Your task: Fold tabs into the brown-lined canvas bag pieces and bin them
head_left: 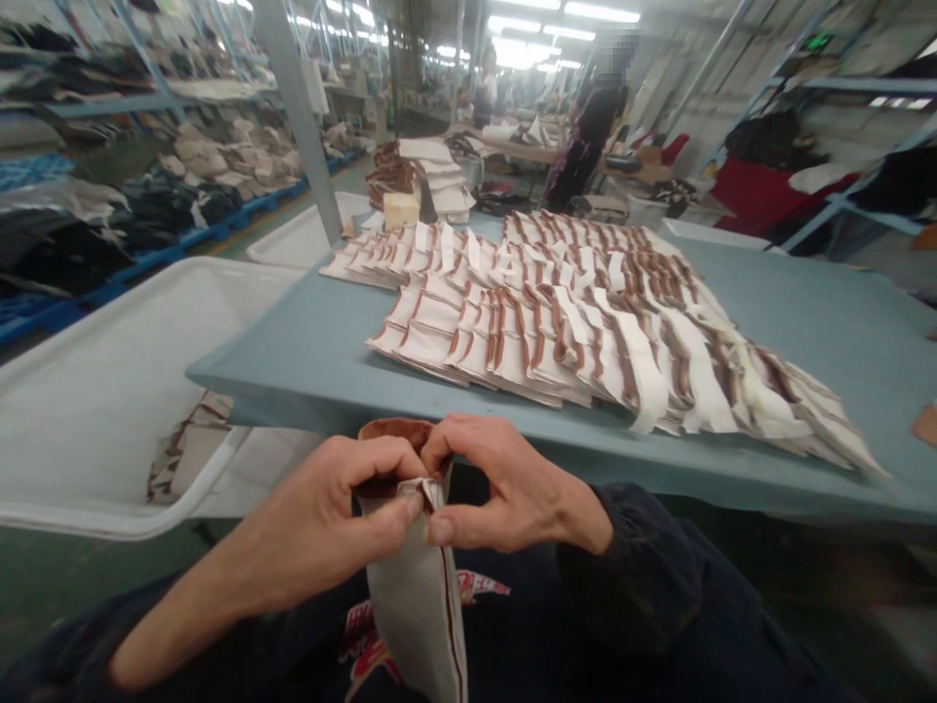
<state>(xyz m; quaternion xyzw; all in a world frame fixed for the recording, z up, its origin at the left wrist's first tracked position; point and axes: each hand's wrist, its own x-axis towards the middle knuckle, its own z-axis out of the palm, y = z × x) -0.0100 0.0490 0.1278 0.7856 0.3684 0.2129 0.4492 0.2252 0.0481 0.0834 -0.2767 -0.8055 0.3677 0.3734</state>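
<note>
Between my hands hangs a light grey fabric piece (pixel 410 596) with brown lining and a brown-edged side seam; its exact kind I cannot tell. My left hand (pixel 344 508) pinches its top edge with thumb and forefinger. From the other side, my right hand (pixel 498 478) grips the same edge close to the seam, thumb near thumb. The brown lining (pixel 395 430) shows above the fingers. The lower end of the piece hangs down in front of my dark clothing.
On the blue-green table (pixel 307 342) lie overlapping rows of similar grey-and-brown pieces (pixel 498 332), some with white strips (pixel 644 371). A white bin (pixel 146 322) stands at left, holding more pieces (pixel 190 449). A metal post (pixel 293 107) rises behind. A person (pixel 586 127) stands farther back.
</note>
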